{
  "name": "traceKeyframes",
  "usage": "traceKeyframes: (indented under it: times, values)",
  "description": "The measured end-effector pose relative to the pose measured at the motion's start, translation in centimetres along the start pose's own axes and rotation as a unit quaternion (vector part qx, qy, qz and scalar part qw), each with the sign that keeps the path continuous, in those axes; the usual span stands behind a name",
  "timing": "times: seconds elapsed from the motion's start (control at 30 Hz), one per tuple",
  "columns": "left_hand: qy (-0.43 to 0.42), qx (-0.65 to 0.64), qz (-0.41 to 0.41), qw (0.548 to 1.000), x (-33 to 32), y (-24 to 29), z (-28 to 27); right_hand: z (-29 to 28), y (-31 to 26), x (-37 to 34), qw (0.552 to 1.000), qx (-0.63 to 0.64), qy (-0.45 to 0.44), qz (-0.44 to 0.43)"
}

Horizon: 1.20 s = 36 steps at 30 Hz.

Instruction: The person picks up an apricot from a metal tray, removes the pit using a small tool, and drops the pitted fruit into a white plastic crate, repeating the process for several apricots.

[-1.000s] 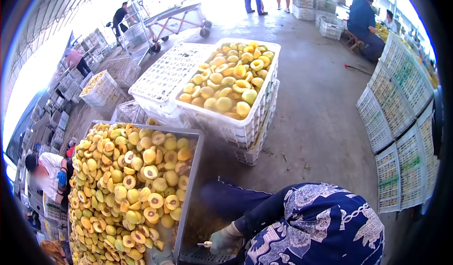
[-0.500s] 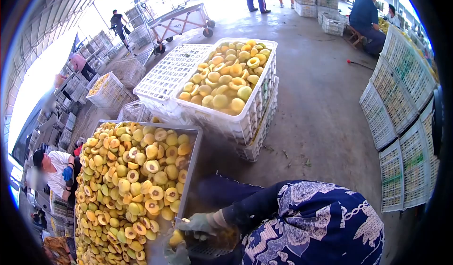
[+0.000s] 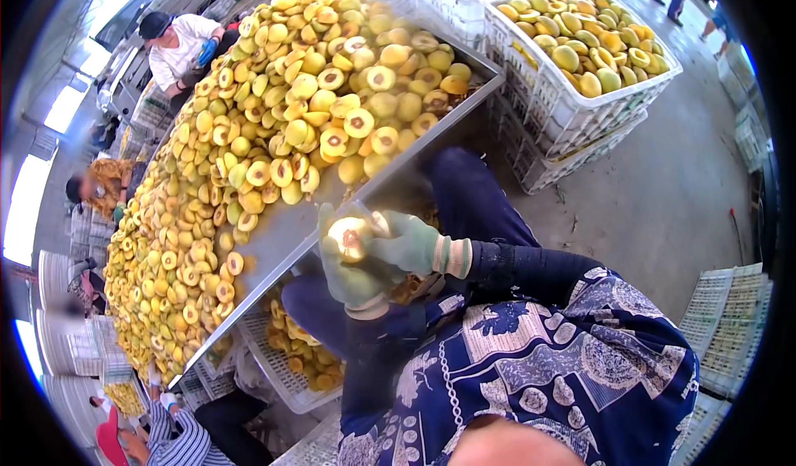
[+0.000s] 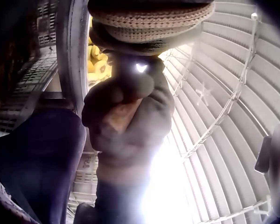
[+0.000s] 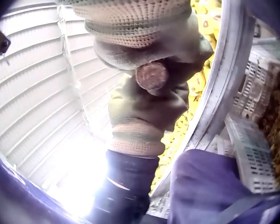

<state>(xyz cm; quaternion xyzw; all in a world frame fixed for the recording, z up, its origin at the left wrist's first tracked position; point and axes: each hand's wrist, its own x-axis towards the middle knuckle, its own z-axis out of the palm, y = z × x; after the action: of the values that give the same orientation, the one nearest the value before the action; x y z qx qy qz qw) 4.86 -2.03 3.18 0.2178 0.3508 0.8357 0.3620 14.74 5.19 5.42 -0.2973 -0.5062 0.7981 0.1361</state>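
In the head view, both hands wear greenish knit gloves and meet over the lap, beside the metal table's edge. My left hand grips a yellow peach half, its cut face up with a reddish stone hollow. Against it, my right hand grips a small tool; the round end of its handle pokes out of the fist in the right wrist view. The tool's working end is hidden by fingers and fruit. A heap of halved peaches covers much of the metal table.
A white crate full of peach halves stands stacked at the far right. Below the table edge sits another crate with fruit pieces, near the knees. Other people work around the table, including one in a white shirt.
The head view has swung toward the table and lap. My right hand, earlier low with the tool, has joined the left; the left has brought a peach half from the table edge over the lap.
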Motion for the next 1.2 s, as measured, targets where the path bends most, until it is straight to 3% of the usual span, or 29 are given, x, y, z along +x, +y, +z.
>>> traceKeyframes:
  times: [0.03, 0.07, 0.13, 0.2, 0.23, 0.27, 0.3, 0.37, 0.4, 0.43, 0.47, 0.5, 0.53, 0.63, 0.67, 0.7, 0.87, 1.0, 1.03, 1.07, 1.1, 1.13, 1.17, 1.2]
  values:
    - [-0.006, -0.017, -0.011, 1.000, 0.0, 0.3, -0.4, 0.0, 1.2, 0.3, 0.992, -0.083, 0.025, -0.093]
    - [-0.013, -0.035, -0.022, 0.999, 0.0, 0.5, -0.3, 0.0, 1.2, 0.0, 0.992, -0.083, 0.021, -0.090]
    - [0.013, -0.024, 0.000, 1.000, 0.2, 0.6, 0.2, -0.3, 0.8, -0.6, 0.949, -0.296, 0.017, -0.107]
    - [-0.044, -0.048, -0.046, 0.997, 0.2, 1.1, 0.3, -0.3, 1.0, -0.6, 0.948, -0.292, 0.015, -0.127]
    - [-0.037, -0.035, -0.042, 0.998, 0.1, 1.0, 0.5, -0.3, 0.5, -0.4, 0.990, -0.122, 0.008, -0.073]
    - [-0.019, -0.014, -0.046, 0.999, 0.0, 0.7, 0.6, -0.2, 0.1, -0.2, 0.998, 0.053, 0.002, -0.019]
    - [-0.034, 0.067, -0.037, 0.996, 0.0, 0.6, 0.4, -0.2, 0.7, 0.6, 0.990, 0.131, 0.011, -0.046]
    - [-0.080, 0.226, 0.000, 0.971, 0.0, 0.0, -1.2, -0.9, 1.1, 1.3, 0.992, 0.119, -0.028, -0.043]
    - [-0.187, 0.327, -0.016, 0.926, 0.4, 1.9, 0.6, -1.5, 1.5, 1.6, 0.994, 0.082, -0.042, -0.056]
    - [-0.138, 0.317, -0.043, 0.937, -0.2, 1.8, 0.2, -1.8, 4.2, 3.6, 0.988, 0.005, 0.007, -0.151]
    - [-0.194, 0.367, 0.019, 0.909, -0.3, 2.1, -0.4, -1.6, 2.5, 2.3, 0.994, 0.003, 0.016, -0.112]
    - [-0.255, 0.471, 0.096, 0.839, -0.1, 2.9, -0.4, -1.3, 4.1, 4.3, 0.995, 0.000, -0.007, -0.096]
    - [-0.273, 0.472, 0.157, 0.824, 0.1, 2.5, -1.4, -1.0, 3.4, 3.7, 0.989, -0.002, 0.018, -0.145]
    - [-0.136, 0.392, 0.014, 0.910, 0.1, 1.6, -0.8, -1.4, 2.5, 3.9, 0.989, -0.040, 0.033, -0.137]
    - [-0.116, 0.380, -0.003, 0.918, 0.0, 1.2, -0.8, -1.1, 1.9, 3.1, 0.992, -0.021, 0.023, -0.122]
    - [-0.108, 0.372, -0.012, 0.922, 0.3, 0.9, -0.6, -1.2, -0.2, 0.7, 0.998, 0.060, -0.018, -0.028]
    - [-0.076, 0.356, -0.032, 0.931, 0.8, 0.2, 0.0, -1.5, 0.2, 1.0, 0.997, 0.037, 0.021, -0.070]
    - [-0.054, 0.339, -0.016, 0.939, 1.1, -0.6, 0.3, -1.6, 0.3, 1.0, 0.995, 0.035, 0.040, -0.082]
    - [-0.047, 0.337, -0.003, 0.940, 1.3, -0.8, 0.4, -2.0, 1.0, 2.0, 0.996, -0.006, 0.052, -0.065]
    - [-0.043, 0.344, 0.025, 0.938, 1.5, -1.4, 0.6, -2.0, 0.0, 1.1, 0.998, 0.035, 0.048, -0.038]
    - [-0.029, 0.380, 0.093, 0.920, 1.8, -2.4, 0.6, -1.5, 1.3, 2.3, 0.985, 0.016, 0.104, -0.133]
    - [-0.018, 0.409, 0.150, 0.900, 2.3, -3.4, 1.0, -1.4, 0.8, 1.8, 0.979, 0.016, 0.135, -0.150]
    - [0.168, 0.149, -0.038, 0.974, 0.9, -0.9, 6.3, -0.9, 2.4, 3.6, 0.966, 0.170, 0.081, -0.175]
    - [0.125, 0.152, -0.028, 0.980, 1.2, -0.6, 6.1, -0.4, 1.5, 2.9, 0.967, 0.209, 0.083, -0.119]
